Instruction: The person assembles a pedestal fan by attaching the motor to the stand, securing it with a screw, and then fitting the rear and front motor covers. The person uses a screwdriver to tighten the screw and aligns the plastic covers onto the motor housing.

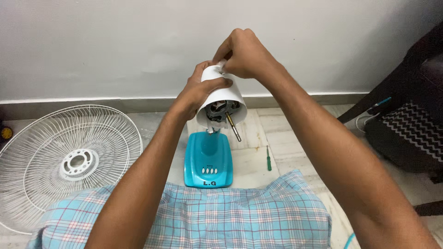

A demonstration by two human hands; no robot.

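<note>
Partly hidden white motor housing (224,94), left hand (197,90) gripping, right hand (243,54) covering top.

left hand (196,92) grips white motor housing (222,99) | right hand (244,54) pinches its top | shaft (233,127) points near | teal base (208,159) below | white grille (64,159) left | screwdriver (268,159) right

White wire fan guard (69,161) lies left; green screwdriver (268,158) on floor (286,138).
</note>
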